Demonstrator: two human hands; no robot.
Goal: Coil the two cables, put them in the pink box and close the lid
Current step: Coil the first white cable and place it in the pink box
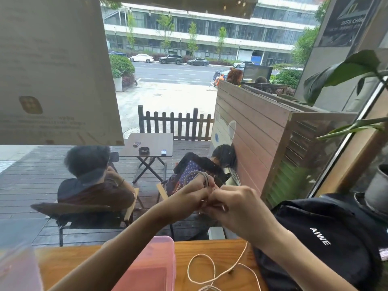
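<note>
Both hands (214, 198) on coiled cable (204, 178)

Wooden counter (210, 252): warm orange-brown finish, smooth, visible grain. Pink box (155, 267): translucent plastic, slightly glossy, with a clear lid edge. Loose cable (201, 267) on the counter: pale cream, matt, apparently a braided sheath. Coiled cable (202, 175) at the raised hands: greyish, matt. Black backpack (327, 238) at the right: woven cloth, matt, with white printed lettering. Plant pot (378, 185), far right: grey, dull, material uncertain. Sheet (52, 70), upper left: paper, matt, faint print.
</note>
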